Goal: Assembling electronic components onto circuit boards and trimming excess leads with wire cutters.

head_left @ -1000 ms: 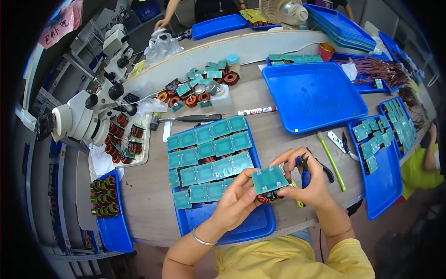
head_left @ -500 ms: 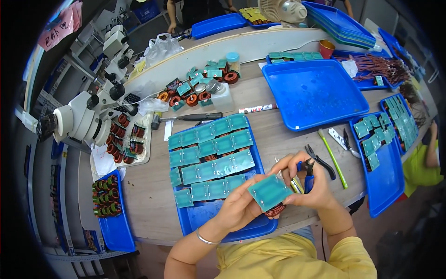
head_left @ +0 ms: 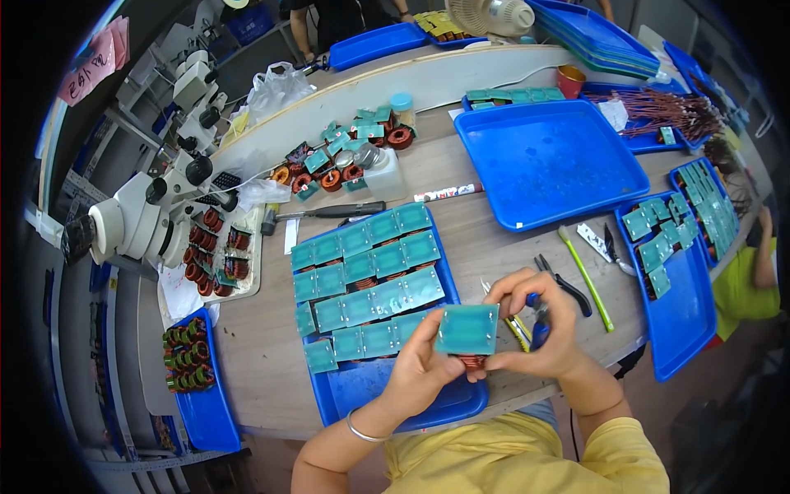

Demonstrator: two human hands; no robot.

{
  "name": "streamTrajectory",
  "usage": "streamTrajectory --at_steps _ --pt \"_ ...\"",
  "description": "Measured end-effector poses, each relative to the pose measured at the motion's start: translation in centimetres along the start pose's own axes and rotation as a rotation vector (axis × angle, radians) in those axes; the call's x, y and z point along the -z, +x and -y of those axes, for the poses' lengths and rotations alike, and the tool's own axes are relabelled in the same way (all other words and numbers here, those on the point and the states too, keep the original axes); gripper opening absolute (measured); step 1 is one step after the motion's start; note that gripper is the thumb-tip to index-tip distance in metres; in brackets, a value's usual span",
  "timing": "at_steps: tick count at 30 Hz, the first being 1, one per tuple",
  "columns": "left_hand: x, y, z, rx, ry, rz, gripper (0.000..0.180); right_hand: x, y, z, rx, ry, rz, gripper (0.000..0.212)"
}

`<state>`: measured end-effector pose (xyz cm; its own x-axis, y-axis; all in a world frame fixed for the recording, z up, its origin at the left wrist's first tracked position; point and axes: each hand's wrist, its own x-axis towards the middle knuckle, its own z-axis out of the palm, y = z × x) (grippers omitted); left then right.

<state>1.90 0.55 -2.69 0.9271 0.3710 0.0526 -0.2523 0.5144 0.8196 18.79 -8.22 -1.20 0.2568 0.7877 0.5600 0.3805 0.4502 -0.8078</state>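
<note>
In front of me my left hand (head_left: pixel 414 372) grips a green circuit board (head_left: pixel 467 331) by its left edge, thumb below. Red-brown copper windings (head_left: pixel 472 361) stick out under the board. My right hand (head_left: pixel 558 336) curls around blue-handled cutters (head_left: pixel 539 323), its thumb and fingertips close to the board's right side. Whether those fingertips press on the board I cannot tell. Beneath and left of my hands lies a blue tray (head_left: pixel 350 393) bearing rows of similar green boards (head_left: pixel 387 259), copper coils showing between some rows.
Black-handled pliers (head_left: pixel 566 286) and a yellow-green brush (head_left: pixel 586 280) lie to the right. Beyond them stands a blue tray of boards (head_left: pixel 683 329). A large blue tray (head_left: pixel 551 165) is farther back. A hammer (head_left: pixel 329 211), a marker (head_left: pixel 447 193) and a microscope (head_left: pixel 132 214) are leftward.
The board has turned so its edges are nearly level, and it has shifted slightly left. My right fingers have loosened from its corner, with the cutters still in that hand. The view has shifted slightly.
</note>
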Motion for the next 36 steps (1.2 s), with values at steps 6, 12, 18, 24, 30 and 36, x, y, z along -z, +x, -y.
streamTrajectory --at_steps 6,12,18,24,30,36 --pt "0.2 1.0 -0.5 0.062 -0.155 -0.002 0.058 1.4 -0.1 -0.5 -0.317 0.131 -0.233 0.053" --pt "0.5 1.0 -1.5 0.076 -0.137 -0.088 0.077 1.2 1.1 -1.9 -0.23 0.042 -0.203 0.046" --pt "0.3 0.6 -1.5 -0.032 -0.053 -0.059 0.076 1.0 0.9 -0.8 -0.133 -0.117 -0.053 0.053" --pt "0.0 0.0 -2.0 -0.009 0.12 -0.13 0.065 1.1 0.8 1.6 0.029 -0.446 0.257 0.049" --pt "-0.3 -0.5 -2.7 -0.091 0.402 -0.24 0.065 1.1 0.2 3.5 0.04 -0.64 0.355 0.047" --pt "0.3 -1.1 -2.5 -0.216 0.664 -0.195 0.068 1.1 0.1 5.1 0.089 -0.788 0.416 0.043"
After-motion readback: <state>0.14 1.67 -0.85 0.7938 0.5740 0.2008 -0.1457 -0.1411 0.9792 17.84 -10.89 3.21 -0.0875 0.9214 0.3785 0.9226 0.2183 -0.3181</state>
